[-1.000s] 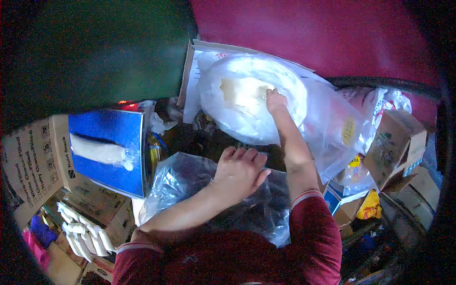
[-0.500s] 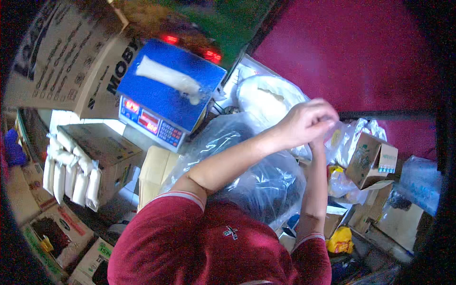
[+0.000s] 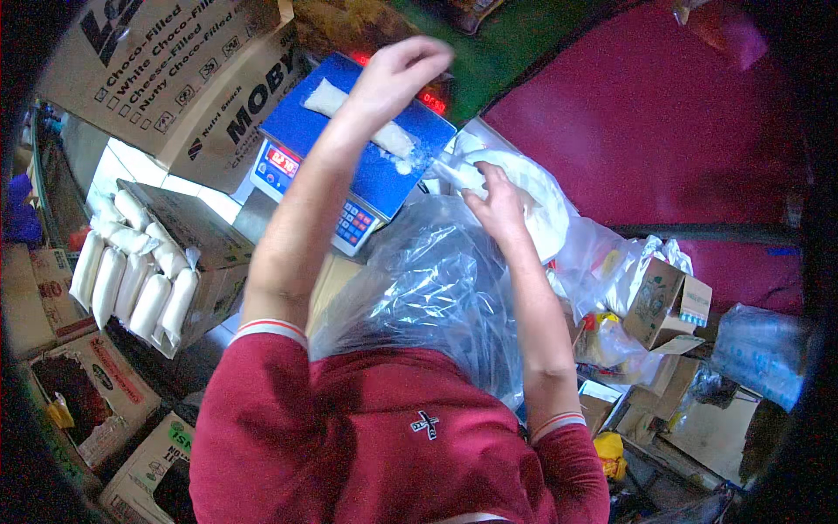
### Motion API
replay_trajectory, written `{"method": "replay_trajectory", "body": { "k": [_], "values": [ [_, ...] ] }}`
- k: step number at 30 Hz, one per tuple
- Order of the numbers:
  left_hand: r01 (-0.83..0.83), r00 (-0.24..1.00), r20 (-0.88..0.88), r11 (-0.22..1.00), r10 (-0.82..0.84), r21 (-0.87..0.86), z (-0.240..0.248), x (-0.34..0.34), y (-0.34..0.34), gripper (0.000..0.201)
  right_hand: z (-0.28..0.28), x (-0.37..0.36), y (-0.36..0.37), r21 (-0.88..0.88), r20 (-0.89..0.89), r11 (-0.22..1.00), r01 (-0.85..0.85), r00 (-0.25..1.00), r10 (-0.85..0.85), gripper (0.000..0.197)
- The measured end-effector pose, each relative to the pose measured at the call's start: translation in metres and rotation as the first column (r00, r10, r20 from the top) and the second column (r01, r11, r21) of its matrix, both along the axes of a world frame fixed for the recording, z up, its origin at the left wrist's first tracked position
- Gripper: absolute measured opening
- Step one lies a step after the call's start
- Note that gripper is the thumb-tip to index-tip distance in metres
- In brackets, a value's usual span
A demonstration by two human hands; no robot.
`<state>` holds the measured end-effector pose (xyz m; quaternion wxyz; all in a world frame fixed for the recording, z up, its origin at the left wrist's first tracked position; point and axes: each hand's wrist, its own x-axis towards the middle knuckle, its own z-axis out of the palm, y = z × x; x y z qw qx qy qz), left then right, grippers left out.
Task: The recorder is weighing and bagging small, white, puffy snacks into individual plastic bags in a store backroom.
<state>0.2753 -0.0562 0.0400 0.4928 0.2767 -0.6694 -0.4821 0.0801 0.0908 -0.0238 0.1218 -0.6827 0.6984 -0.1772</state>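
Observation:
A long clear bag of white grains [image 3: 394,140] lies across the blue pan of a digital scale [image 3: 292,118], its unfilled end reaching right. My left hand [image 3: 394,83] is above the scale, covering the bag's middle. Its fingers are curled together and slightly blurred; whatever they hold, if anything, is hidden. My right hand [image 3: 499,208] is beside the bag's loose end, thumb and fingers apart, in front of a wide white container [image 3: 550,214]. Whether it touches the plastic I cannot tell. A large sheet of clear plastic [image 3: 436,279] lies between my forearms.
Several filled white tube bags [image 3: 131,271] lie on a carton [image 3: 209,240] at left. A large printed carton [image 3: 175,96] stands behind it. At right are a small open box [image 3: 659,301], plastic bags and a bluish plastic-wrapped pack [image 3: 759,354]. Opened cartons [image 3: 96,393] sit lower left.
My left hand has swung leftward from beside my right hand to over the scale. My right hand has moved left and forward to the loose end of the bag.

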Motion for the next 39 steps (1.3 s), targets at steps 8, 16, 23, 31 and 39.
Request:
{"method": "replay_trajectory", "body": {
  "k": [8,16,23,31,39],
  "values": [
    [-0.077,0.703,0.623,0.908,0.342,-0.412,-0.113,0.072,-0.002,0.027,-0.013,0.026,-0.018,-0.021,-0.128,0.999,-0.035,0.991,0.032,0.045],
    [-0.080,0.580,0.740,0.927,0.342,-0.366,-0.131,0.066,0.006,0.027,-0.024,0.032,-0.032,-0.011,-0.148,0.999,-0.035,0.988,0.033,0.044],
    [-0.099,0.559,0.737,0.913,0.380,-0.396,-0.131,0.058,0.009,0.026,-0.030,0.045,-0.046,0.088,0.082,0.996,0.018,0.996,-0.026,0.048],
    [-0.159,0.571,0.676,0.871,0.465,-0.465,-0.134,0.051,0.011,0.023,-0.025,0.046,-0.050,0.083,0.156,0.997,0.011,0.988,-0.024,0.051],
    [-0.164,0.546,0.677,0.855,0.494,-0.492,-0.138,0.046,0.014,0.023,-0.031,0.052,-0.060,0.089,0.146,0.995,-0.052,0.989,0.039,0.052]
  ]
}}
